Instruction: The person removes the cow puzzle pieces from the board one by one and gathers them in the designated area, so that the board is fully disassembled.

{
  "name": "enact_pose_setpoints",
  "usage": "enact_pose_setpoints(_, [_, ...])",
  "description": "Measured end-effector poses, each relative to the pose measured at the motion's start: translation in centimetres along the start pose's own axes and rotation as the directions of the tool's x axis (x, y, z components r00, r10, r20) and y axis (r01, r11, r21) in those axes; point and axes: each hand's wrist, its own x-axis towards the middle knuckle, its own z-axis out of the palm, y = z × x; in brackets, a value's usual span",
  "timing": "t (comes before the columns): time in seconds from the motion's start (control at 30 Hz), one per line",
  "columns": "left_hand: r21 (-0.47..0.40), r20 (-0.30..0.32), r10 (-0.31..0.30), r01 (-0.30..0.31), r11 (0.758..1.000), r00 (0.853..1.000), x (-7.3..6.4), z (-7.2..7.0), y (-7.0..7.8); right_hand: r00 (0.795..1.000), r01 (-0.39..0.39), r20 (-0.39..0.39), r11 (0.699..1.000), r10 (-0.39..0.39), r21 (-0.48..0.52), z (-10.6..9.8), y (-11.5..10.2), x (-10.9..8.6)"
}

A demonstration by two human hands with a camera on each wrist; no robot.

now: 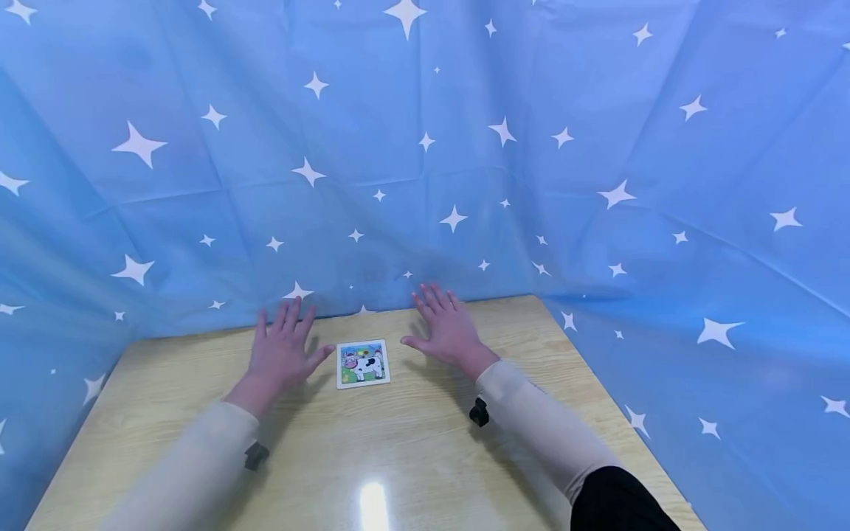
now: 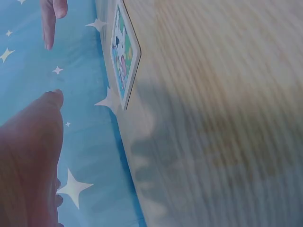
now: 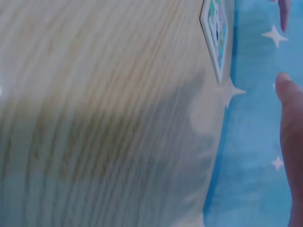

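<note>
A small square picture puzzle [image 1: 363,363] with a white border and a cartoon cow lies flat on the table. To its left my left hand [image 1: 282,354] is held over the wood with fingers spread, thumb pointing at the puzzle's edge. On the other side my right hand [image 1: 448,330] is spread the same way, its thumb towards the puzzle. Neither hand holds anything, and both cast shadows on the wood. In the left wrist view the puzzle [image 2: 124,54] appears edge-on beyond the thumb; the right wrist view shows part of the puzzle [image 3: 215,35] at the top.
The light wooden table [image 1: 372,435] ends at a back edge just beyond the fingertips. A blue curtain [image 1: 412,184] with white stars hangs behind it and along both sides. Each wrist carries a small black camera [image 1: 479,412] under a pale sleeve.
</note>
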Motion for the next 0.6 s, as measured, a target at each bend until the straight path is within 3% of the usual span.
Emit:
enact_pose_setpoints(0.33, [-0.070, -0.031, 0.010, -0.012, 0.997, 0.999, -0.6, 0.9, 1.1, 0.998, 0.055, 0.012, 0.994, -0.056, 0.096, 0.6, -1.7, -0.2])
enact_pose_setpoints(0.6, [-0.184, -0.042, 0.008, -0.016, 0.983, 0.999, -0.6, 1.9, 1.8, 0.996, 0.087, 0.009, 0.975, -0.091, 0.205, 1.1, -3.0, -0.4])
